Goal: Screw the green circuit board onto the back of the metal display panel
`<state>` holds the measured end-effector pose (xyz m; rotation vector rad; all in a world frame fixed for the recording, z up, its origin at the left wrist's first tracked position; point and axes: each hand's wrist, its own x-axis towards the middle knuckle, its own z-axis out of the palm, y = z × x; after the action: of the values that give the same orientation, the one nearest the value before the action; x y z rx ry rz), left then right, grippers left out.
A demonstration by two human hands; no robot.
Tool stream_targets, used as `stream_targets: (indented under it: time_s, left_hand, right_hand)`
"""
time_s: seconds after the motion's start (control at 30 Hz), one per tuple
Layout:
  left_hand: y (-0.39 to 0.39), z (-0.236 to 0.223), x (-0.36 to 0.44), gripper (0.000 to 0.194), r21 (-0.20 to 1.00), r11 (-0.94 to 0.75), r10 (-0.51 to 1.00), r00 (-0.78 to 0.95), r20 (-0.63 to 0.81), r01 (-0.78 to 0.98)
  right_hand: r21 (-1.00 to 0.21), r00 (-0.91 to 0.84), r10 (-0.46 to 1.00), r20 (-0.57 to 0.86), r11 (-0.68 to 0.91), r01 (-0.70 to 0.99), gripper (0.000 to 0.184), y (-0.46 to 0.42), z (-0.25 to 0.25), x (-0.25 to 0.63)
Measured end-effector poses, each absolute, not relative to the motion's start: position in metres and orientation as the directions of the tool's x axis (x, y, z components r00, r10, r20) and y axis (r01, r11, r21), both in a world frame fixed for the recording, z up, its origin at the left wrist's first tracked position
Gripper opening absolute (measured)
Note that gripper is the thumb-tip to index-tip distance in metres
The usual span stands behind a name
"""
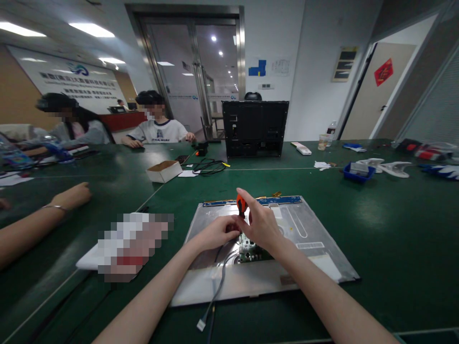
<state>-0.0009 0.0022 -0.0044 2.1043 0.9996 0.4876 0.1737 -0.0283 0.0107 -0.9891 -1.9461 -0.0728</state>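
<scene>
A flat silvery display panel [208,282] lies on the green table in front of me. On its middle sits a green circuit board [251,252], partly covered by my hands. My right hand [260,222] grips an orange and black screwdriver [241,204], which stands upright over the board with its tip hidden. Close beside it, my left hand [220,232] has its fingertips pinched together near the screwdriver's lower end; what they hold, if anything, is hidden. A grey cable [223,277] runs from the board over the panel's front edge to a white connector [201,325].
A black monitor housing [255,129] stands at the back. An open cardboard box [164,172] and a black cable [210,167] lie left of it. A blue tray [358,172] is at right. Another person's arm [39,222] reaches in at left; two people sit beyond.
</scene>
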Motion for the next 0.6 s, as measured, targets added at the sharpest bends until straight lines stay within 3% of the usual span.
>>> stream_targets:
  time_s: [0.33,0.6]
  left_hand:
    - [0.0007,0.0000,0.0006,0.005,0.755,-0.452,0.760,0.648,0.047,0.475]
    - [-0.0008,-0.0034,0.0004,0.011,0.756,-0.403,0.796,0.605,0.012,0.516]
  right_hand:
    - [-0.375,-0.266,0.643,0.718,0.679,0.631,0.066,-0.0299,0.0138,0.1722]
    - [-0.361,-0.233,0.646,0.727,0.648,0.671,0.078,-0.0268,0.0092,0.1720]
